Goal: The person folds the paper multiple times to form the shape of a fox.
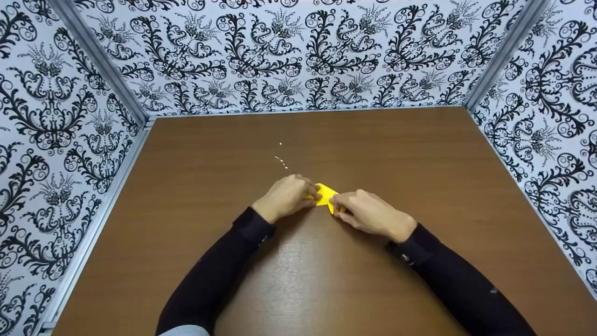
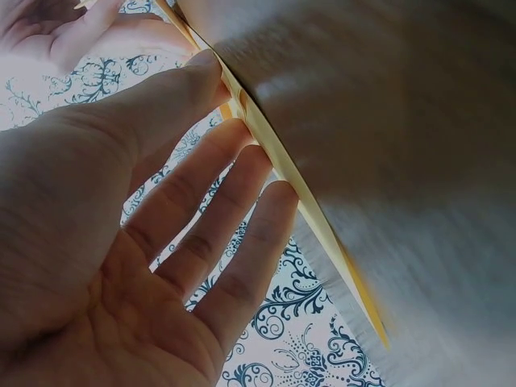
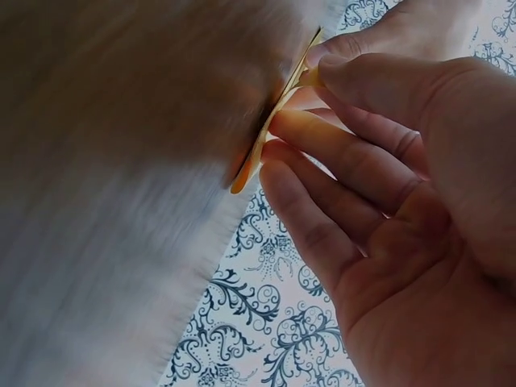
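Observation:
A piece of folded yellow paper [image 1: 323, 196] lies flat on the table between the two hands. My left hand [image 1: 290, 192] rests on its left part; in the left wrist view the fingers [image 2: 242, 193] are nearly straight, their tips pressing along the paper [image 2: 278, 157]. From the right, my right hand [image 1: 373, 212] pinches a raised fold at the paper's right end between thumb and index finger. The right wrist view shows the thumb [image 3: 347, 72] on that fold, with the other fingertips set along the paper [image 3: 256, 153]. Each hand covers part of the sheet.
Several tiny white scraps [image 1: 281, 161] lie on the brown wooden table [image 1: 224, 149] beyond the left hand. Patterned black-and-white panels [image 1: 298, 56] with grey metal edging stand at the back and both sides.

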### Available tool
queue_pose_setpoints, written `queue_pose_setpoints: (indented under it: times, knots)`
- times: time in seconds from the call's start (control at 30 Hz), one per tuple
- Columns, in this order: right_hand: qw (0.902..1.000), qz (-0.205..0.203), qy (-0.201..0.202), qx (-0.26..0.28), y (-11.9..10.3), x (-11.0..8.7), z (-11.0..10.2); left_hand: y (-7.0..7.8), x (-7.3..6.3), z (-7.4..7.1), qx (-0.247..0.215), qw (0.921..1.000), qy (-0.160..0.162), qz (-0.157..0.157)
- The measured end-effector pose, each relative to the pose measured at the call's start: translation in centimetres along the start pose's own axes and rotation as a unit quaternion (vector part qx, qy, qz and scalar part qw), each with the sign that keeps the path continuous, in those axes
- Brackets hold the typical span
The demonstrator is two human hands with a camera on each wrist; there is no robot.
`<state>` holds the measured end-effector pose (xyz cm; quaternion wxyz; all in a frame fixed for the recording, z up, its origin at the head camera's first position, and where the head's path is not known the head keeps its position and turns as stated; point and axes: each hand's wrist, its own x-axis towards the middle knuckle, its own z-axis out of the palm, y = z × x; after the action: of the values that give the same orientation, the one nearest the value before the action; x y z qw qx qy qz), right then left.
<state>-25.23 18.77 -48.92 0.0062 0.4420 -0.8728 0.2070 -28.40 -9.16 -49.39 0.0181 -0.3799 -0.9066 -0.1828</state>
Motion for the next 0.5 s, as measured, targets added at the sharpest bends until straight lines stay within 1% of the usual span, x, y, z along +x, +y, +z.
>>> queue_pose_setpoints:
  times: [0.27,0.37,0.5]
  knots:
    - [1.0,-0.003,-0.001,-0.004,-0.02,0.03,0.16,0.12,0.03,-0.13,0.003,1.0,0.003,0.008]
    - [1.0,-0.009,-0.001,0.005,-0.02,0.03,0.19,0.15,0.04,-0.21,0.003,0.9999,0.004,0.016]
    - [0.9996,-0.023,0.004,0.012,0.03,0.0,0.34,0.12,0.0,-0.25,-0.01,0.9996,0.011,0.022]
